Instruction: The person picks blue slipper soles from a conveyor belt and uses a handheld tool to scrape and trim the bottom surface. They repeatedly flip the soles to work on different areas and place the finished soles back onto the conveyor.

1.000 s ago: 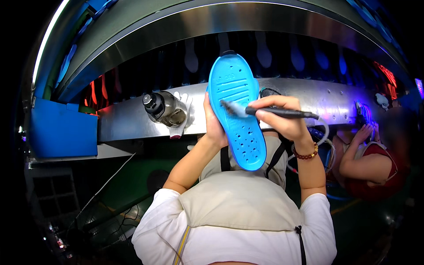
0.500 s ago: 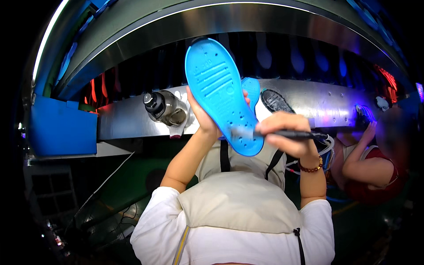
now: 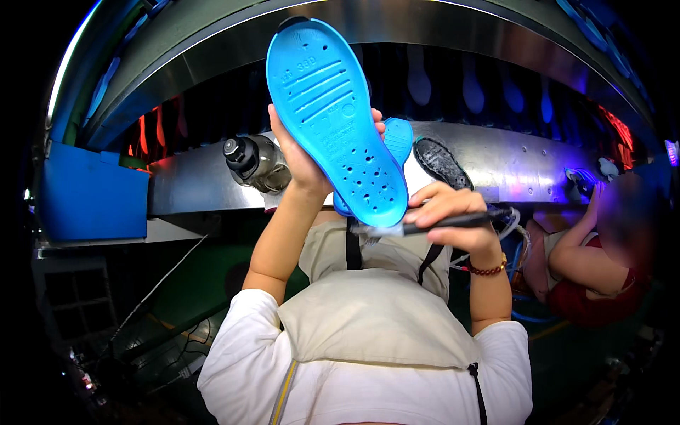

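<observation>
A large blue shoe sole (image 3: 333,134) with slots and small holes is held up tilted in front of me. My left hand (image 3: 304,163) grips it from behind, its fingertips curling past both edges. Between the fingers of my right hand (image 3: 457,212) is a black-handled brush (image 3: 467,220), with a pale tube running from its back end. The brush's tip is blurred and sits beside the lower end of the sole; I cannot tell whether they touch. Behind, a smaller-looking blue sole (image 3: 399,137) and a dark sole (image 3: 440,163) lie on the metal ledge (image 3: 506,159).
A dark-capped bottle (image 3: 258,164) stands left on the ledge. Beyond it, several soles rest in a dark recess with red and blue light, under a curved metal edge (image 3: 212,49). A blue box (image 3: 95,191) is at left. Another person (image 3: 595,276) sits at right.
The sole has moved up and to the left with my left hand. The brush has come off the holed face of the sole to just below its lower end.
</observation>
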A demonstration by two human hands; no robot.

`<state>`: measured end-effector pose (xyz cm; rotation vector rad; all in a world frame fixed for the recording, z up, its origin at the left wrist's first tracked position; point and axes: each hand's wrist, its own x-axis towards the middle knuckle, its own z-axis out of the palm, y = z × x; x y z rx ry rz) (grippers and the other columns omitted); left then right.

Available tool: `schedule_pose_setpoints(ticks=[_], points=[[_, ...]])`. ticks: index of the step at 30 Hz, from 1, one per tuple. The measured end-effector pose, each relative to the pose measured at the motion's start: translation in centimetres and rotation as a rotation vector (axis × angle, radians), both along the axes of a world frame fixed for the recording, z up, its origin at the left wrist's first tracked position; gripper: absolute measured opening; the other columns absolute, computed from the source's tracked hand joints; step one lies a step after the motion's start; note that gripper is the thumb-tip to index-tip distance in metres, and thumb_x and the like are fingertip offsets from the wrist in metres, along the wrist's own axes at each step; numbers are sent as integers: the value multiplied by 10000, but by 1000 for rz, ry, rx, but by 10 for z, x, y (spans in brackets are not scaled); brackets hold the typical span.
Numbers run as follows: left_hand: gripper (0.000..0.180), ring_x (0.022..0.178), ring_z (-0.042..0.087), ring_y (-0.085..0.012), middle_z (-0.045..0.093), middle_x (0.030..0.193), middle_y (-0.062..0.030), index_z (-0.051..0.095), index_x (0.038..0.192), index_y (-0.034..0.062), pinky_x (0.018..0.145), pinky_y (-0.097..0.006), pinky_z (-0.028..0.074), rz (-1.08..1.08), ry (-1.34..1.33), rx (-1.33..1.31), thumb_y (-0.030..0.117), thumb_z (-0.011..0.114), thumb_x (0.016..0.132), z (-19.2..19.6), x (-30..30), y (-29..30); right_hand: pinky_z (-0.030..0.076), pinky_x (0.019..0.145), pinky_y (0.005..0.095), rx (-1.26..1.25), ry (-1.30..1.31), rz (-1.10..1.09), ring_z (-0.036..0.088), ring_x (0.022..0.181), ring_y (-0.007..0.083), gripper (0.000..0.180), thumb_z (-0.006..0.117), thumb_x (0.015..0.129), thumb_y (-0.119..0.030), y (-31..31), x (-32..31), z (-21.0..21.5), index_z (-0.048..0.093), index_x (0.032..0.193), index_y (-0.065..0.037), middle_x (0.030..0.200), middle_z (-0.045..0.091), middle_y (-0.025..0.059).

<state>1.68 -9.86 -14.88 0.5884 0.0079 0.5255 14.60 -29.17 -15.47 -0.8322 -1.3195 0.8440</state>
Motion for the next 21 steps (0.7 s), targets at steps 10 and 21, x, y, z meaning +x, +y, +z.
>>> schedule_pose_setpoints(ticks=[10, 21], points=[[664, 1136, 489, -342, 426, 1297, -213, 286, 1355, 20, 965, -461, 391, -178, 104, -37, 475, 335, 875, -29, -9, -41, 474, 828, 287, -292, 238, -190, 614, 926, 198, 215, 626, 750, 34, -5, -23, 2, 631, 965, 39, 1000, 638, 170], [574, 891, 614, -228, 582, 1074, -181, 478, 1204, -27, 796, -332, 497, -648, 592, 197, 382, 532, 805, 0, -7, -10, 516, 759, 306, -139, -396, 93, 650, 872, 261, 230, 693, 670, 51, -4, 2, 32, 661, 894, 8, 959, 655, 165]])
